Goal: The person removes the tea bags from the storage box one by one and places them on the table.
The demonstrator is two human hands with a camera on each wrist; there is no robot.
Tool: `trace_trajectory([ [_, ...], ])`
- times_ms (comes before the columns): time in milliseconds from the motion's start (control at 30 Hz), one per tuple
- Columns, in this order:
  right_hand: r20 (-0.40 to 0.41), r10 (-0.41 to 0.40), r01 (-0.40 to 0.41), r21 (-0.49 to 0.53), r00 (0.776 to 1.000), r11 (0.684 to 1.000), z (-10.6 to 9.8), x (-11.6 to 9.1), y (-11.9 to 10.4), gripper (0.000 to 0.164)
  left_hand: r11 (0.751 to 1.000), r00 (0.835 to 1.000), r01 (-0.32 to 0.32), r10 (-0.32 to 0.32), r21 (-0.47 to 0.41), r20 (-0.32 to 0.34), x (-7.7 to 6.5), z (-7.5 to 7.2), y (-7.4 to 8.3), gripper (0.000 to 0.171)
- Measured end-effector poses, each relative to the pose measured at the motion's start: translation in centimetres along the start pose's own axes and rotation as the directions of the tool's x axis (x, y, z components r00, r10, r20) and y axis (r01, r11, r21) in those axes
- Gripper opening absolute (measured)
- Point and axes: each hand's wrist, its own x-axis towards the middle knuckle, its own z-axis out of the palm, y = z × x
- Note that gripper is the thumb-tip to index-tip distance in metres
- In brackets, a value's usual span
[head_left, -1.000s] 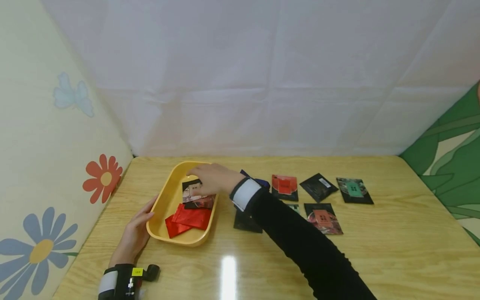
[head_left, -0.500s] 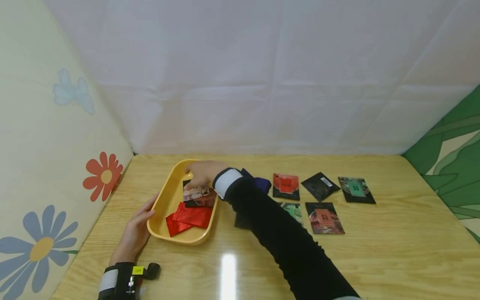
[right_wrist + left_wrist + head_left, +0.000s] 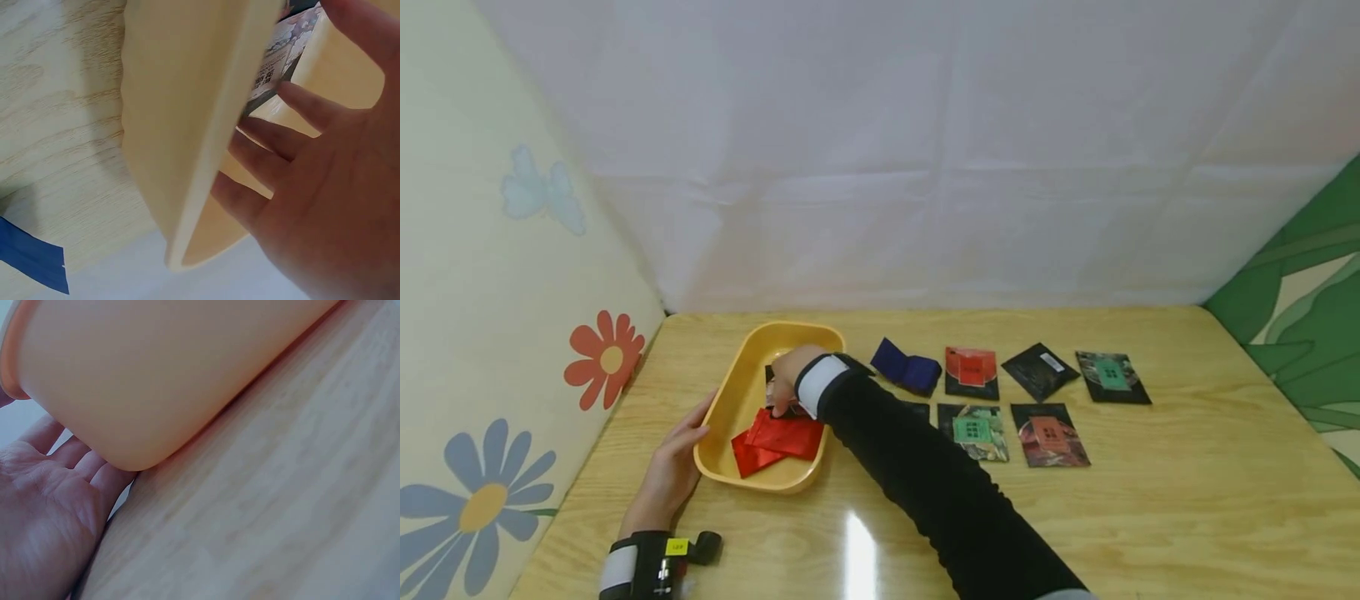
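A yellow plastic tub (image 3: pixel 707 452) stands at the left of the table. Against its outer left wall rests my left hand (image 3: pixel 673 463), thumb at the rim; in the left wrist view its fingers (image 3: pixel 82 452) lie along the tub's lower side. My right hand (image 3: pixel 793 377) reaches inside from the right, its fingers (image 3: pixel 273 139) spread. An index fingertip meets a dark printed sachet (image 3: pixel 273 70), which the hand partly covers in the head view. Shiny red sachets (image 3: pixel 786 434) overlap in the near end of the tub.
Right of the tub lie a folded dark blue packet (image 3: pixel 907 367), a red-and-black sachet (image 3: pixel 972 372), a plain black one (image 3: pixel 1040 372) and a green-labelled one (image 3: pixel 1111 377). Nearer are a green sachet (image 3: pixel 973 432) and a red-labelled one (image 3: pixel 1049 435). The right sleeve (image 3: pixel 925 467) partly covers another dark sachet.
My right hand has moved down and nearer within the tub, onto the printed sachets. The right forearm has swung left, uncovering the blue packet and green sachet. My left hand stays put.
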Motion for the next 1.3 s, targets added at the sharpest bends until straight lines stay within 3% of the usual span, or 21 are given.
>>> trace_trajectory([
  [167, -0.016, 0.053, -0.054, -0.082, 0.998, 0.995, 0.3, -0.1, -0.5, 0.040, 1.000, 1.000, 0.012, -0.012, 0.001, -0.013, -0.1, 0.1, 0.1, 0.058],
  [300, -0.017, 0.052, -0.054, -0.135, 0.999, 0.989, 0.5, 0.2, -0.6, 0.044, 1.000, 1.000, 0.011, -0.011, -0.001, -0.007, -0.1, 0.1, 0.1, 0.058],
  [433, -0.013, 0.051, -0.052, -0.112, 0.999, 0.992, 0.8, 1.0, -0.2, 0.042, 1.000, 1.000, 0.008, -0.008, 0.001, 0.005, -0.1, 0.1, 0.1, 0.057],
  [600, -0.022, 0.030, -0.032, -0.083, 0.999, 0.996, 0.8, 1.5, 0.2, 0.027, 1.000, 1.000, 0.006, -0.006, 0.006, 0.017, -0.1, 0.0, 0.1, 0.056],
  [900, -0.063, 0.005, -0.012, -0.111, 0.998, 0.994, 0.1, 0.2, 0.1, 0.014, 0.999, 1.000, 0.027, -0.028, 0.028, 0.009, -0.1, 0.1, 0.1, 0.055],
  [1167, -0.070, 0.068, -0.080, -0.190, 0.995, 0.979, 0.4, 0.6, -0.7, 0.028, 0.999, 1.000, 0.024, -0.025, 0.041, 0.019, -0.1, 0.2, 0.2, 0.056],
  [1300, -0.106, 0.089, -0.111, -0.222, 0.990, 0.969, 0.5, 0.4, -1.2, 0.017, 0.997, 0.999, 0.038, -0.040, 0.071, 0.023, -0.3, 0.2, 0.2, 0.056],
])
